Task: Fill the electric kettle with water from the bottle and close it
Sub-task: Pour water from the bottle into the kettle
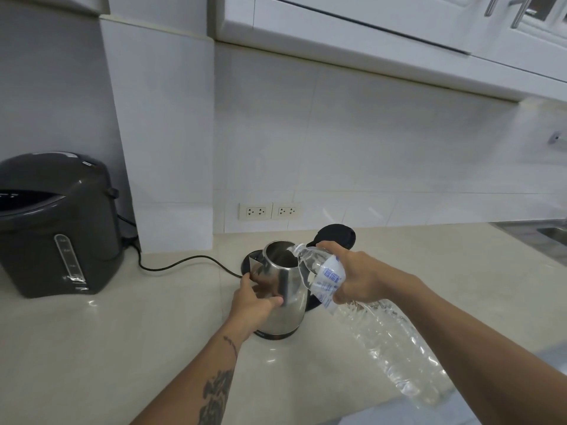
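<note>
Head view. Steel kettle on counter, frame centre, black lid swung open at 1 o'clock. Left hand wrapped around kettle body, 9 o'clock side. Right hand clamped on bottle near label, bottle tilted, neck over kettle mouth. Grey dispenser far left; cord running to kettle base.

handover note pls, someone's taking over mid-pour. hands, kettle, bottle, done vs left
Left hand: gripping the steel kettle body, steadying it on the counter.
Right hand: holding the water bottle near its neck, tilted, mouth at the kettle's open rim.
Lid: flipped up behind the hand.
Done: lid open, bottle uncapped and in pouring position.
Left: finish the pour (water level inside the kettle can't be seen), set the bottle down, shut the lid.
</note>
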Motion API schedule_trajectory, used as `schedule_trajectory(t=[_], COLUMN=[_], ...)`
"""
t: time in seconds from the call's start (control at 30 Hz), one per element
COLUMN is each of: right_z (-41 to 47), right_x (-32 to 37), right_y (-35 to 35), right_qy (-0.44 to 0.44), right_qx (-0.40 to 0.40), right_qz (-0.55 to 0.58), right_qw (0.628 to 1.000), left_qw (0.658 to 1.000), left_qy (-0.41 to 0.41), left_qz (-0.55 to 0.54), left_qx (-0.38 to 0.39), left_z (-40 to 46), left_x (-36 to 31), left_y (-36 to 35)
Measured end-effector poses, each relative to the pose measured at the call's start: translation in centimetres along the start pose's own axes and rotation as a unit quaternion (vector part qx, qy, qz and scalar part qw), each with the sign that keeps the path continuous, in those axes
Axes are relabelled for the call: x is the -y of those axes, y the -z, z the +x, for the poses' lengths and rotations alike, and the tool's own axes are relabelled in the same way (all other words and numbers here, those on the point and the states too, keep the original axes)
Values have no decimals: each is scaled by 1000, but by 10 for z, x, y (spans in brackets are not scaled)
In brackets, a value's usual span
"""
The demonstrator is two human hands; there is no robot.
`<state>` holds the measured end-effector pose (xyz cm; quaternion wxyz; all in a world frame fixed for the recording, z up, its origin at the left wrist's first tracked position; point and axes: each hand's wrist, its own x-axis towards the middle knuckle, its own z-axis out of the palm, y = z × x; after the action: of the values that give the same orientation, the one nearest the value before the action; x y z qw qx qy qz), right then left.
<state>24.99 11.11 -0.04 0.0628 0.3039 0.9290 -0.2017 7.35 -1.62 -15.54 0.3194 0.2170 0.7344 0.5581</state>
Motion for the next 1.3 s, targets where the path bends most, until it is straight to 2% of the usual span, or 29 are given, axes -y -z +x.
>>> schedule_trajectory(t=[1.3], right_z=[2], right_x=[-8], right_y=[10], right_qy=[-5], right_qx=[13], right_qz=[-19], right_qw=[1000], left_qw=[1000], left_qy=[11], left_qz=[-3], left_qx=[17], left_z=[2], left_x=[0], left_y=[4])
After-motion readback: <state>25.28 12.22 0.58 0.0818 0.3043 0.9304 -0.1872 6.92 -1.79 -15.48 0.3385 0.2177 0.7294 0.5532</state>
